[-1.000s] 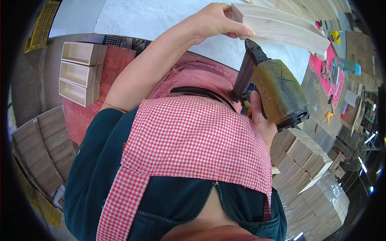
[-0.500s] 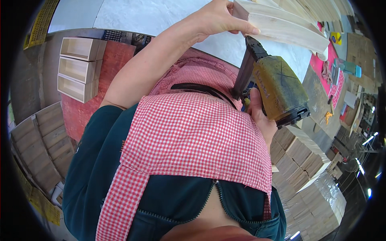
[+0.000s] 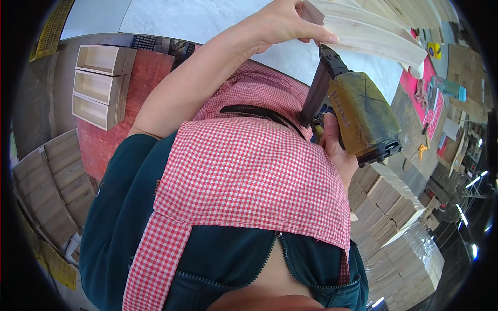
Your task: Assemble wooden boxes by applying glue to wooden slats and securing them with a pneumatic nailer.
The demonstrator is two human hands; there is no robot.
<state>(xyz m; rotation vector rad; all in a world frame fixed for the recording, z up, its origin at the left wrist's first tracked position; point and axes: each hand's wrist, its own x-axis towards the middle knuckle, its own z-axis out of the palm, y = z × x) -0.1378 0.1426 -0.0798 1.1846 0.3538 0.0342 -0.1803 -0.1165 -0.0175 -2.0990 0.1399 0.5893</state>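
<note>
My left hand (image 3: 287, 22) reaches up to the top of the head view and is closed on the corner of a pale wooden frame (image 3: 371, 36), thumb along its near board and fingertips partly hidden behind the end. In my right hand (image 3: 336, 147) is a pneumatic nail gun (image 3: 365, 114) with a worn yellowish body and a dark magazine. My fingers wrap its handle, mostly hidden behind the tool. The gun's nose points up and meets, or nearly meets, the frame's lower edge beside my left thumb; I cannot tell whether they touch.
A white-topped workbench (image 3: 176, 18) lies under the frame, with more pale wooden strips (image 3: 430, 13) at its upper right. At left, several open wooden boxes (image 3: 96, 85) sit on a red board (image 3: 142, 83). Stacked wooden pieces (image 3: 386, 207) stand at lower right, near a pink cloth (image 3: 412, 85).
The frame, both hands and the nail gun have shifted very slightly to the right in view. Both holds look the same.
</note>
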